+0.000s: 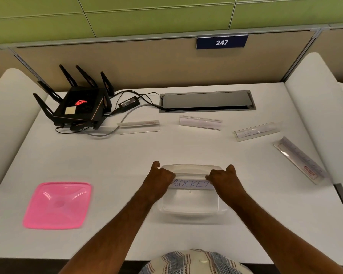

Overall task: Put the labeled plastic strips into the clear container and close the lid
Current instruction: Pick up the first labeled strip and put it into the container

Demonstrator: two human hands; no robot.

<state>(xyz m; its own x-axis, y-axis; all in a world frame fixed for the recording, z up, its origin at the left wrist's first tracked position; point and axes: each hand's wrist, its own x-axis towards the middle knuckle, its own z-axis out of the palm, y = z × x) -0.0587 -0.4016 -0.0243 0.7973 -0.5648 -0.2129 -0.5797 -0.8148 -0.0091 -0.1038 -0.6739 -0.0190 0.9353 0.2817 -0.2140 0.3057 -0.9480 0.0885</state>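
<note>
A clear container [190,208] stands open on the white desk in front of me. Over its far half I hold a plastic strip [190,183] with "BUCKET" handwritten on its label. My left hand [160,175] grips the strip's left end and my right hand [222,176] grips its right end. The pink lid [57,204] lies flat on the desk to the left, apart from the container. Several more labeled strips lie further back: one [140,126] at the middle left, one [200,122] in the middle, one [255,131] to the right, one [299,160] at the far right.
A black router [77,104] with antennas, its power brick [129,103] and cables sit at the back left. A grey cable hatch [206,101] is set into the desk at the back. White side panels flank the desk.
</note>
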